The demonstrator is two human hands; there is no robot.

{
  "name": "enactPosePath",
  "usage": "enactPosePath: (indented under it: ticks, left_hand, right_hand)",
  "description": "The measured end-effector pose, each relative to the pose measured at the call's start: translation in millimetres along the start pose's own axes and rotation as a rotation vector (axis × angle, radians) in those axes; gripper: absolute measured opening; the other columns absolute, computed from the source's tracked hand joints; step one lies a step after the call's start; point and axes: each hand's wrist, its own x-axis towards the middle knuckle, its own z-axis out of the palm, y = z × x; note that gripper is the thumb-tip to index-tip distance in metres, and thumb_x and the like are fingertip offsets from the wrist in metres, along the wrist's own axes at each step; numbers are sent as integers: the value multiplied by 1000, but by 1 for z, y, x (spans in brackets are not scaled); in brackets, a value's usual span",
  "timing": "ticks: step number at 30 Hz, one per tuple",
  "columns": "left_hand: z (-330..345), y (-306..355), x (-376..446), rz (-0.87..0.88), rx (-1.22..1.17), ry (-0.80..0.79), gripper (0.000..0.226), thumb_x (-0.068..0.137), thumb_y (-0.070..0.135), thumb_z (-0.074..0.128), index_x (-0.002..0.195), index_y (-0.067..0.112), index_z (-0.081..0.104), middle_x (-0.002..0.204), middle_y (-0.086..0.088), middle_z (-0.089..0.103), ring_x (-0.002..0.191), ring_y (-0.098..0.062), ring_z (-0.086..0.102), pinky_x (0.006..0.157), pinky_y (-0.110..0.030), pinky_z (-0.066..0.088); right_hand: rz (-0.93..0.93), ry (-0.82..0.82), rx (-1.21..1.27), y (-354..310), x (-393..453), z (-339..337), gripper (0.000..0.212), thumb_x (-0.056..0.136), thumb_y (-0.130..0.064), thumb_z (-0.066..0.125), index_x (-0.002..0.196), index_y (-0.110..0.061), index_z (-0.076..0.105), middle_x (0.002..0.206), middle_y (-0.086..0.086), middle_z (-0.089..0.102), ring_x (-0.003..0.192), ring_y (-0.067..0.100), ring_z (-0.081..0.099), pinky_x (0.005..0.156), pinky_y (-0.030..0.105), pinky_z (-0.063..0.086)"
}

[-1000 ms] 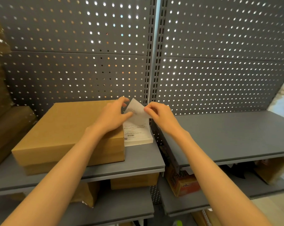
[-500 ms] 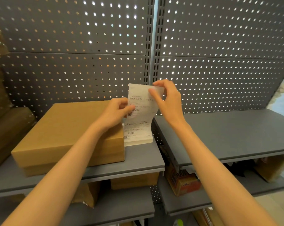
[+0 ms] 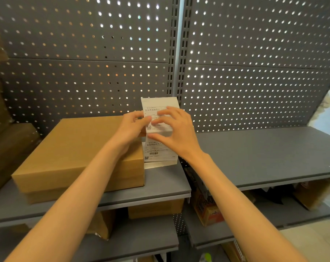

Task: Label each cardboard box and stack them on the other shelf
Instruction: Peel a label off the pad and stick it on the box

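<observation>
A flat brown cardboard box [image 3: 73,152] lies on top of another on the left grey shelf [image 3: 166,184]. Right beside it sits a stack of white printed labels [image 3: 160,154]. A strip of labels [image 3: 159,104] stands up from the stack. My left hand [image 3: 131,127] pinches the strip's left edge just above the box's far right corner. My right hand [image 3: 176,131] is over the strip's front, with fingers and thumb spread around it. The right grey shelf [image 3: 264,154] bears nothing in view.
A grey perforated back panel [image 3: 84,72] with a slotted upright [image 3: 177,53] rises behind both shelves. More brown boxes [image 3: 11,144] lean at the far left. Lower shelves hold cardboard boxes [image 3: 156,208] and a printed carton [image 3: 207,210].
The label strip was lifted upright from the stack. My right hand came down from its top edge to the middle, and my left hand moved up along its left edge.
</observation>
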Motion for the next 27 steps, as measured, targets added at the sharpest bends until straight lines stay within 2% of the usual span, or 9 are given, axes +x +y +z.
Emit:
enactPosePath:
  ticks: [2,4,6,8,11,14,18,23,27]
  left_hand:
    - [0,0,-1,-17,-32,-6,19,98,15,46,92,15,64,80,3,69,69,-11,65,59,-17,51]
    - [-2,1,-4,-35,-84,-70,17,97,19,48,100,11,64,74,9,69,62,-6,62,62,-18,51]
    - [-5,2,-6,-57,-116,-139,21,92,19,57,110,9,61,89,3,72,76,-12,66,74,-24,53]
    - [-8,4,-8,-73,-113,-174,28,85,8,63,112,14,59,101,-4,73,89,-18,69,82,-28,53]
    - [-11,5,-11,-76,-62,-238,43,82,-3,63,119,16,52,100,-5,74,93,-17,70,83,-27,54]
    - [-15,4,-13,-67,-6,-293,53,85,-8,58,131,13,44,109,-13,70,101,-23,68,92,-34,52]
    - [-16,1,-12,-45,85,-245,49,87,-7,56,131,13,45,104,-11,72,100,-22,68,97,-42,48]
    - [-12,-1,-13,-4,139,-244,42,88,-7,54,126,11,52,102,-12,72,100,-20,68,94,-37,51]
    - [-9,3,-15,25,139,-261,32,90,-5,52,117,10,58,101,-8,73,96,-16,69,86,-25,54]
  right_hand:
    - [13,13,11,-1,-1,1,31,73,-46,73,95,-23,71,111,-3,64,115,19,51,100,25,24]
    - [49,27,63,-3,-1,0,30,74,-44,73,94,-22,71,108,-4,65,110,17,53,98,26,29]
    - [93,32,117,-3,-1,-1,27,76,-42,74,94,-22,71,106,-4,65,107,14,54,97,30,35]
    - [116,27,148,-3,-2,-1,25,77,-38,74,95,-21,71,105,-3,66,104,13,56,96,35,40]
    - [138,17,188,-2,-4,-2,25,77,-32,76,97,-19,70,106,-4,66,104,12,57,95,36,44]
    - [162,18,242,-5,-5,-5,25,77,-32,75,98,-19,69,106,-7,67,107,8,57,97,31,44]
    - [165,16,248,-10,-4,-8,25,78,-34,75,95,-17,71,104,-4,69,107,10,57,96,26,42]
    - [162,20,203,-10,-1,-8,23,79,-38,73,93,-20,71,104,-5,68,104,10,57,94,30,44]
    - [151,-17,179,-9,-1,-9,32,74,-42,75,97,-21,69,104,-7,67,103,9,56,92,27,43]
